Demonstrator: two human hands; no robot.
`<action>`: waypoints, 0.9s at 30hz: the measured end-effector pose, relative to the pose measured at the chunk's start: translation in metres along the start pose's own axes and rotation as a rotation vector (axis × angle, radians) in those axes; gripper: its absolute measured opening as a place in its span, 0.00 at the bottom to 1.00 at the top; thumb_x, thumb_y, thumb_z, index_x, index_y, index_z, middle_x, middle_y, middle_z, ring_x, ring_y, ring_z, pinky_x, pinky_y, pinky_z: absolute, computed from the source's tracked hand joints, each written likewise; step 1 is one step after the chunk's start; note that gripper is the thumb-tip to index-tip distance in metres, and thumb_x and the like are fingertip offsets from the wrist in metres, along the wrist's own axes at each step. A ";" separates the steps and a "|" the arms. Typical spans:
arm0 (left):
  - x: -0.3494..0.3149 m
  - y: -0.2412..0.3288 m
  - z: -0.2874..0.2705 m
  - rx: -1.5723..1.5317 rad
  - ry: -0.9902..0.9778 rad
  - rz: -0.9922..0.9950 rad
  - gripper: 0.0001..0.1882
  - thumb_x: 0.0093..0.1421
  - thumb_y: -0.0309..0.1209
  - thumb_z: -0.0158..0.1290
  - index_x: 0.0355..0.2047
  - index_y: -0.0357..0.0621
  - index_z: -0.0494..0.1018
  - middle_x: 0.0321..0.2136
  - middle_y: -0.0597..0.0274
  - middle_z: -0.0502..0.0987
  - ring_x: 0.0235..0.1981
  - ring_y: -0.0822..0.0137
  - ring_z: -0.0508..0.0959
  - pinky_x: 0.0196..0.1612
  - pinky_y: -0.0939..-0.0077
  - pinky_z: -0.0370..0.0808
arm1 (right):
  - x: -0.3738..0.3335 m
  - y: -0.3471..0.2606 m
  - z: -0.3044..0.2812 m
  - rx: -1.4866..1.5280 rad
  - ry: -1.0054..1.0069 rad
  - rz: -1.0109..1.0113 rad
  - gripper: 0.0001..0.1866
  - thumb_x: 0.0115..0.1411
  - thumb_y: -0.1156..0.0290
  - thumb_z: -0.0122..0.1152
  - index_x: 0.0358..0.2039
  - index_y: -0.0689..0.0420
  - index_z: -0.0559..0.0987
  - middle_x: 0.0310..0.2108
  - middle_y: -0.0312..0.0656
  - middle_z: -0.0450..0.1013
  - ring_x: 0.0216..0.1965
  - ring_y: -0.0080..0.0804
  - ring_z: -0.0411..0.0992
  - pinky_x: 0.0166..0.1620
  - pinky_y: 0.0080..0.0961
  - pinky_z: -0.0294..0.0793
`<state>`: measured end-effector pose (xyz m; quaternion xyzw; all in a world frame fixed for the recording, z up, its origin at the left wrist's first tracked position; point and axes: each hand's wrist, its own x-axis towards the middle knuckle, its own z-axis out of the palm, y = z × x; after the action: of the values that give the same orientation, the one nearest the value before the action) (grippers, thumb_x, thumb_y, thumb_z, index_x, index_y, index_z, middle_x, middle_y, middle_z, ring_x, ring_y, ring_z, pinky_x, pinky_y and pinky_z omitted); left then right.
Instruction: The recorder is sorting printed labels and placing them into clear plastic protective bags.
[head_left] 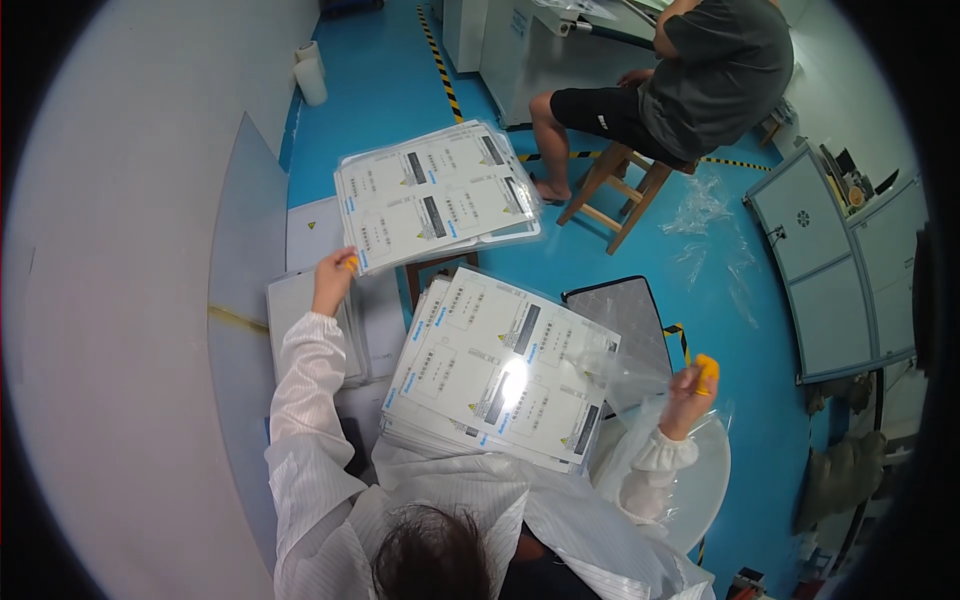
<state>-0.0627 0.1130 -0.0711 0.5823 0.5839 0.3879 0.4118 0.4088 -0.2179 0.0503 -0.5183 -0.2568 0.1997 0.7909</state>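
White-sleeved left hand [335, 282]: stretched forward, fingers at white printed rectangular sheets [435, 192], grip unclear
White-sleeved right hand [688, 398]: held out sideways, fingers clamped on clear plastic film [635, 376]

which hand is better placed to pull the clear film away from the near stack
Probably the right hand: it appears to grip the clear film, while the left hand is at a corner of the far stack.

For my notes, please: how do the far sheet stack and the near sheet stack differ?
In the picture, the far stack slants up to the right, the near stack down. The near stack bears a strong glare spot; the far stack, none that strong. Both have white printed top sheets.
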 end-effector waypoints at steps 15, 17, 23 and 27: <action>-0.158 0.029 0.038 0.496 -0.440 0.044 0.15 0.49 0.27 0.51 0.38 0.36 0.74 0.32 0.44 0.76 0.36 0.50 0.75 0.40 0.65 0.72 | -0.135 0.187 0.172 -0.381 -0.876 0.398 0.09 0.57 0.70 0.54 0.34 0.63 0.75 0.17 0.31 0.65 0.19 0.15 0.58 0.23 0.16 0.59; -0.160 0.037 0.047 0.548 -0.432 0.074 0.15 0.48 0.26 0.51 0.38 0.36 0.74 0.32 0.44 0.75 0.35 0.50 0.75 0.40 0.64 0.72 | -0.132 0.189 0.172 -0.374 -0.847 0.350 0.09 0.58 0.70 0.53 0.34 0.63 0.75 0.16 0.31 0.63 0.19 0.15 0.56 0.23 0.16 0.58; -0.160 0.037 0.067 0.576 -0.349 0.184 0.17 0.45 0.21 0.51 0.38 0.35 0.73 0.31 0.46 0.74 0.35 0.49 0.74 0.40 0.62 0.72 | -0.133 0.185 0.170 -0.469 -0.883 0.239 0.08 0.56 0.71 0.54 0.31 0.63 0.75 0.13 0.36 0.62 0.17 0.18 0.55 0.22 0.18 0.58; -0.155 0.035 0.074 0.616 -0.292 0.162 0.18 0.46 0.20 0.52 0.40 0.34 0.72 0.32 0.44 0.74 0.36 0.50 0.74 0.41 0.65 0.71 | -0.135 0.189 0.168 -0.429 -0.848 0.278 0.09 0.56 0.69 0.55 0.31 0.64 0.75 0.14 0.37 0.63 0.17 0.19 0.56 0.22 0.19 0.58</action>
<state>0.0168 -0.0433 -0.0603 0.7730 0.5605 0.1374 0.2636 0.1902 -0.1037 -0.0951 -0.5720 -0.5196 0.4393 0.4581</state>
